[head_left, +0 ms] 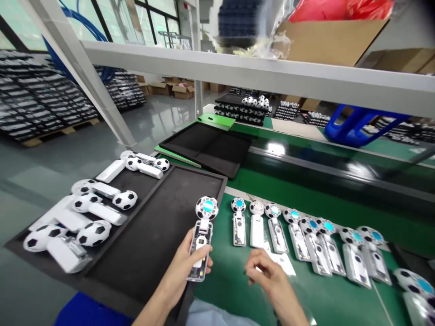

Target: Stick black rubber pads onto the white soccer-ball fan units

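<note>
A football-patterned handheld fan (204,231) is gripped upright in the left hand (185,267), its clear body closed in by the fingers and thumb, its round head with a blue centre raised above the hand. It is held over the right edge of a black tray (152,235). The right hand (265,271) is kept half open just beside it, with the fingers loosely curled and nothing seen in its grasp. A white paper slip (283,265) is laid just past those fingers on a green conveyor belt (326,290). Further fans of the same kind (299,240) are lined up along the belt with their heads pointing away from the wearer, some with clear bodies and one with a white body. White-bodied football fans (91,213) are heaped on the left half of the tray. Beyond them, a second black tray (207,147) is set on a green board (176,156), and a blue plastic crate (360,127) is seen past a grey shelf beam (238,63). Stacked pallets of dark packs (34,95) are ranged across the floor on the left.
</note>
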